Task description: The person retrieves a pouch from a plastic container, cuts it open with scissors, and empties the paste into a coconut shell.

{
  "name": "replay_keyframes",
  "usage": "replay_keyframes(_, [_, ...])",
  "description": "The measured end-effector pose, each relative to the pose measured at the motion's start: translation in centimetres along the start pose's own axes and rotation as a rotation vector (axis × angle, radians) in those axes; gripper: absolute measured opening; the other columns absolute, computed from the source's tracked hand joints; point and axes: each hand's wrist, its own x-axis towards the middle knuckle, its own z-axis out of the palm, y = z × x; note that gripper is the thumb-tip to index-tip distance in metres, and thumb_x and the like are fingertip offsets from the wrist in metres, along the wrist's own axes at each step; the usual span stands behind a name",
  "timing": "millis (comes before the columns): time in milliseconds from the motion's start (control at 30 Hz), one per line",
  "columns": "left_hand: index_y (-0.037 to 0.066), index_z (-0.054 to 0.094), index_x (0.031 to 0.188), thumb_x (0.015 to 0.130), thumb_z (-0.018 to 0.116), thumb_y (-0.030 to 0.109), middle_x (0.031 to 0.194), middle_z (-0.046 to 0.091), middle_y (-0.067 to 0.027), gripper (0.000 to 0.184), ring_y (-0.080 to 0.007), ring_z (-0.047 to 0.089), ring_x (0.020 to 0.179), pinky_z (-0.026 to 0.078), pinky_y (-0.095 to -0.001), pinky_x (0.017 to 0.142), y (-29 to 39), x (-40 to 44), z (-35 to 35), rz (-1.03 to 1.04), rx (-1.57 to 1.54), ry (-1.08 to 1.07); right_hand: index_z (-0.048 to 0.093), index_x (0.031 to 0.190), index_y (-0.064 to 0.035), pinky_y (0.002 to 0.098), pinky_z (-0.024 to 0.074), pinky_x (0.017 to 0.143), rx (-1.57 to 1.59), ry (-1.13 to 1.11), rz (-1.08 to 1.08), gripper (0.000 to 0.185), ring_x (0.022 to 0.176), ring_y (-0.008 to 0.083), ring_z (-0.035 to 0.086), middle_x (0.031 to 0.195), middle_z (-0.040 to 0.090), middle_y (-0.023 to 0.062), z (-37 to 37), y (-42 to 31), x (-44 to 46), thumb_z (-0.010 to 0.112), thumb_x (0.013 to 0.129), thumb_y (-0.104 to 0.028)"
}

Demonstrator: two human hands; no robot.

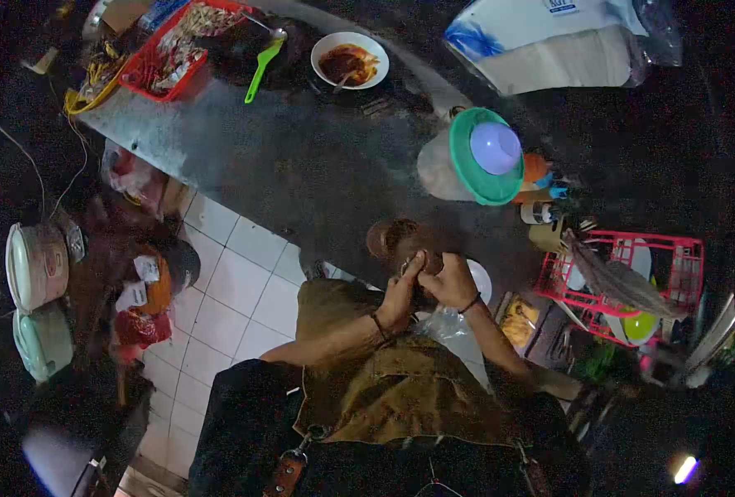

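My left hand point(400, 291) and my right hand point(453, 282) are close together in front of the apron, at the counter's near edge. Both have curled fingers, with the thumbs pointing forward. What they grip is dark and blurred, and I cannot make it out. Just beyond the fingers is a brownish round thing point(383, 238), too dim to name. A clear plastic bag point(447, 324) hangs below my right hand. Part of a white plate or bowl point(479, 282) shows beside my right wrist.
Along the dark counter point(301, 157) are a bowl of red-brown sauce point(371, 76), a green spoon point(262, 69), a red basket point(129, 76) of small packets, and a tub with a green lid point(460, 157). A pink dish rack point(686, 263) stands right; lidded containers point(40, 265) stand left.
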Motion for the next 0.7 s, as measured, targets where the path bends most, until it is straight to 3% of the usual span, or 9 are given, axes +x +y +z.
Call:
replay_keyframes(133, [0.002,0.041,0.132,0.095,0.042,0.032,0.132,0.044,-0.0091,0.048,-0.0173,0.042,0.121,0.031,-0.0327,0.104,-0.4,0.6,-1.0,0.101,0.304,-0.01,0.058,0.102,0.0005,0.0363,0.0485,0.073,0.095,-0.028,0.011,0.04,0.081,0.0296,0.063,0.088,0.063,0.0182,-0.4,-1.0,0.4,0.068,0.07,-0.021])
replay_keyframes(200, [0.001,0.051,0.121,0.092,0.048,0.038,0.114,0.056,-0.0078,0.047,-0.0165,0.056,0.101,0.044,-0.0328,0.088,-0.4,1.6,-1.3,-0.158,0.015,0.034,0.058,0.102,0.0,0.0358,0.0483,0.073,0.105,-0.035,-0.003,0.038,0.081,0.0291,0.062,0.088,0.063,0.0173,-0.3,-0.5,0.8,0.068,0.071,-0.02])
replay_keyframes(233, [0.001,0.051,0.121,0.092,0.048,0.038,0.114,0.056,-0.0078,0.047,-0.0165,0.056,0.101,0.044,-0.0328,0.088,-0.6,1.7,-1.3,-0.157,0.012,0.035,0.059,0.099,-0.0004,0.0356,0.0482,0.071,0.037,-0.026,-0.04,0.035,0.079,0.0278,0.063,0.084,0.063,0.0161,-0.3,0.2,1.0,0.067,0.071,-0.02])
replay_keyframes(300, [0.002,0.057,0.109,0.088,0.053,0.045,0.099,0.061,-0.0055,0.048,-0.0159,0.06,0.083,0.05,-0.0323,0.073,-0.9,1.8,-1.0,-0.016,0.051,0.099,0.06,0.096,-0.0008,0.0354,0.0481,0.069,-0.033,-0.017,-0.079,0.032,0.076,0.0265,0.063,0.08,0.063,0.0149,-0.5,0.2,1.3,0.067,0.071,-0.02])
replay_keyframes(533, [0.002,0.055,0.112,0.087,0.053,0.047,0.094,0.061,-0.0061,0.052,-0.0169,0.06,0.081,0.05,-0.0314,0.071,0.3,1.2,-0.1,-0.147,0.061,0.139,0.059,0.091,-0.0026,0.0384,0.0462,0.058,-0.04,-0.145,0.024,0.028,0.064,0.0293,0.061,0.069,0.06,0.016,-1.1,-0.8,2.2,0.065,0.071,-0.023])
replay_keyframes(633, [0.007,0.05,0.118,0.085,0.052,0.053,0.099,0.06,-0.0079,0.057,-0.0175,0.06,0.086,0.051,-0.0315,0.071,-0.4,1.6,-0.9,0.06,0.207,0.061,0.06,0.09,-0.0012,0.0396,0.0466,0.059,-0.083,-0.15,0.046,0.03,0.065,0.032,0.061,0.07,0.06,0.0175,-1.2,-1.1,2.7,0.064,0.07,-0.023])
replay_keyframes(700, [0.012,0.046,0.123,0.084,0.05,0.057,0.107,0.058,-0.0077,0.06,-0.018,0.059,0.093,0.051,-0.0311,0.072,-0.3,3.0,-1.9,-0.229,-0.105,-0.196,0.06,0.089,0.0002,0.0404,0.0469,0.06,-0.151,-0.168,0.076,0.032,0.066,0.0333,0.062,0.07,0.061,0.0183,-1.3,-1.0,3.4,0.065,0.068,-0.023])
